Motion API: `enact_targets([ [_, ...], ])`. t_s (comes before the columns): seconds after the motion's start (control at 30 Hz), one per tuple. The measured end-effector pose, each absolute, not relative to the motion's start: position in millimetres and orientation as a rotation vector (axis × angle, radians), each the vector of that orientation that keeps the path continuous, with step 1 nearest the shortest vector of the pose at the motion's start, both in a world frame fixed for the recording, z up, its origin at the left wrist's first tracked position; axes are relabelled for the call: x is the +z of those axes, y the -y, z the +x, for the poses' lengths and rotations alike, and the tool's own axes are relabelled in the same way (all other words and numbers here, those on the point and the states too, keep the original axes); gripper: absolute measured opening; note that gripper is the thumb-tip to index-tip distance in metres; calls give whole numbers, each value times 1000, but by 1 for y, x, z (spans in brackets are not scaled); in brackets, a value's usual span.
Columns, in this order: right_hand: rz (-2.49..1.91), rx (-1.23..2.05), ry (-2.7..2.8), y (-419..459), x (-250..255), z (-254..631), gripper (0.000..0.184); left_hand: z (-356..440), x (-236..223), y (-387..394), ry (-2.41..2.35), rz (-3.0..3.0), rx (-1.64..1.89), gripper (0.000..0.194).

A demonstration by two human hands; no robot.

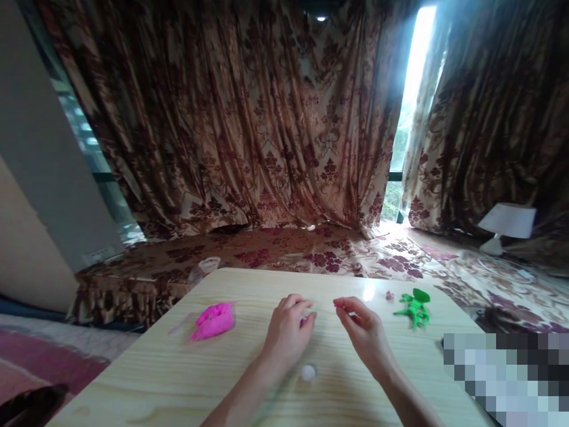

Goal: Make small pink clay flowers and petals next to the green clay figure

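My left hand (291, 327) is over the middle of the table, its fingers curled and closed round a small pale-purple bit (304, 321) that is mostly hidden. To its right my right hand (361, 325) pinches thumb and forefinger together. A speck of pink shows at that fingertip, too small to name. Below the left hand a small white ball (308, 372) lies on the wooden table (249, 379). Bright pink modelling clay (214, 321), seemingly in clear wrapping, lies at the left. On the right are a green figure (415, 308) with thin limbs and a small brownish-pink lump (390, 295).
A clear plastic tub (205, 268) stands behind the table's back left corner. Beyond the table lies a flower-patterned cloth ledge (311, 249) below long curtains (267, 118). A white lamp (507, 222) stands at the far right. A blurred-out patch covers the lower right.
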State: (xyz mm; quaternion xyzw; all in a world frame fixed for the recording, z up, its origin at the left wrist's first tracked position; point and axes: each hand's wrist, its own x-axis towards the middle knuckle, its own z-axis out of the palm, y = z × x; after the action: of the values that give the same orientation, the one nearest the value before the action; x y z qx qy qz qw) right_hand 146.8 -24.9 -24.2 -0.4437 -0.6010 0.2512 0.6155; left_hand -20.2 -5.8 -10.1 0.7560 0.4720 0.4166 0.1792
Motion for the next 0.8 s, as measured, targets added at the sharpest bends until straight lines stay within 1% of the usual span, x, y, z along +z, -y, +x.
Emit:
enact_targets([
  [0.13,-1015,567,1386,26,-23,147,22,-1,8,6,-1102,1758,1172,31],
  [0.27,-1009,547,1431,27,-20,147,20,13,13,5,-1049,1525,1125,34],
  [0.5,-1011,469,1460,28,-19,146,19,17,0,-1,-962,1426,1144,34],
  [0.73,-1058,433,1403,24,-27,143,16,14,-7,2,-961,1416,1127,30],
  [0.8,-1072,427,1400,24,-27,143,12,12,-9,2,-965,1424,1122,29],
])
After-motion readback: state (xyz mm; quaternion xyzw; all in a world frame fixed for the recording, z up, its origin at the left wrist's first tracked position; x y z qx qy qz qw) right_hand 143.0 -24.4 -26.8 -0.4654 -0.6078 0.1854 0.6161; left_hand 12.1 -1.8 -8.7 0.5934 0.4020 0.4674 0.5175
